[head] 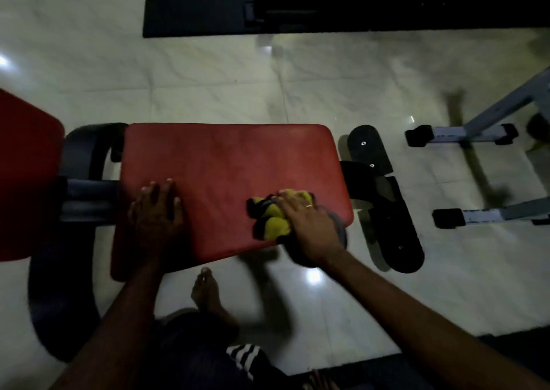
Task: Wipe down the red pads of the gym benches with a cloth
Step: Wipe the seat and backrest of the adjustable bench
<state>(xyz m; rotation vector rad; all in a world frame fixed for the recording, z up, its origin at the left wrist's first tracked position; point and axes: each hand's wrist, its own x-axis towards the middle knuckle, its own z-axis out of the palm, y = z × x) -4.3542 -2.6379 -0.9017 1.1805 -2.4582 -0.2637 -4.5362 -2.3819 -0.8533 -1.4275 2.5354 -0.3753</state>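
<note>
Red pad (232, 181) of the bench sits centre frame, long side running left to right. Yellow-and-black cloth (269, 215) is bunched up on the pad's near right part, close to the front edge. Your right hand (306, 217) lies on top of the cloth, fingers spread and fairly straight, pressing it down onto the pad, not curled round it. There's a ring (309, 206) on one finger. Some motion blur around that hand and under the wrist. Your left hand (157, 208) is flat on the pad's left end, palm down, fingers straight and close together, holding nothing. Second red pad (26, 175) is at the left edge of frame, apart from the first, with the dark bench frame (86, 154) between them. Black base plates (387, 220) sit just right of the pad. Grey metal frame (476, 127) with black end caps stands further right on the pale tiled floor (208, 77). Black mat (202, 8) lies at the top with dark equipment on it, too dim to name. Your bare foot (206, 291) is on the floor just below the pad's front edge
</note>
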